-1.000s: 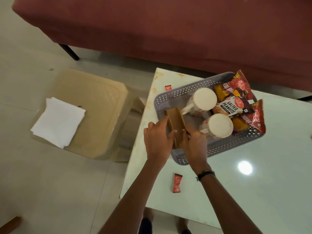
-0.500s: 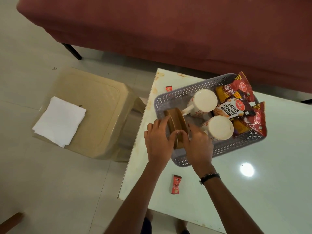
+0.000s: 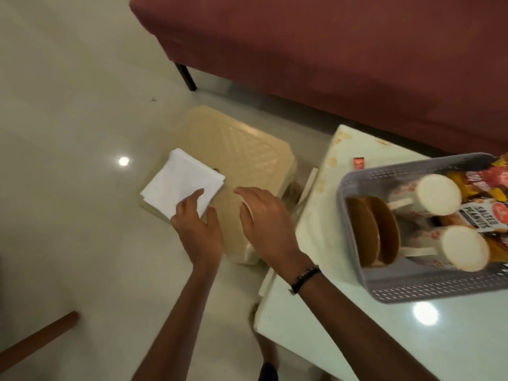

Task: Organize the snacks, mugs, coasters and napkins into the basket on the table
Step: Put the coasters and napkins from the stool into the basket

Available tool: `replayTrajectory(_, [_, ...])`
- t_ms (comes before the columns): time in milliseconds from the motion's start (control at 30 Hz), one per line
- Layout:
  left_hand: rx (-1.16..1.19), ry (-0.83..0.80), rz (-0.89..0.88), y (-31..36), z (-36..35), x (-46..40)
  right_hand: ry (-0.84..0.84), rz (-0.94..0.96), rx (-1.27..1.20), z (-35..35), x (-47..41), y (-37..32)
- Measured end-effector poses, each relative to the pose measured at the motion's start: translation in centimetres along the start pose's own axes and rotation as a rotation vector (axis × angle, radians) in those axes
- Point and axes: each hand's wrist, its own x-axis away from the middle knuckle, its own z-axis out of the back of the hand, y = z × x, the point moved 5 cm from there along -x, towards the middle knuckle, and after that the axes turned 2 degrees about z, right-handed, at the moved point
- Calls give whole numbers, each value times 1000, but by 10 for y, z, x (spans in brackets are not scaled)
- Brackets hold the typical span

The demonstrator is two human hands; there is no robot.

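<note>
A stack of white napkins (image 3: pixel 180 185) lies on the near left corner of a beige plastic stool (image 3: pixel 247 149). My left hand (image 3: pixel 199 226) reaches over the napkins' near corner with straight fingers, its fingertips at the top sheet. My right hand (image 3: pixel 265 218) hovers open above the stool, beside the left hand. The grey perforated basket (image 3: pixel 406 287) stands on the white table (image 3: pixel 330 320) at the right. It holds brown coasters (image 3: pixel 371 232) on edge, two white mugs (image 3: pixel 437 193) lying on their sides, and snack packets (image 3: pixel 478 213).
A small red sachet (image 3: pixel 358 162) lies on the table behind the basket. A maroon sofa (image 3: pixel 330 50) with a black leg fills the back. A wooden piece (image 3: pixel 35 339) juts in at the lower left. Pale tiled floor surrounds the stool.
Both hands have let go of the coasters, now left standing in the basket, and moved left over the stool. The view has swung left with them.
</note>
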Motion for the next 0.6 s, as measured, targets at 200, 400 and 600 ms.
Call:
replayTrajectory(200, [14,191,123,-43,38,-48,-26,154,-15,-67,-47,-64])
replayTrajectory(400, [53,64,79,-64,37,-70,51,155,-72,-86,-57,-75])
replayTrajectory(600, [-79,-126,-68,-58,20,-67,-153,331,150,-115,-75,-62])
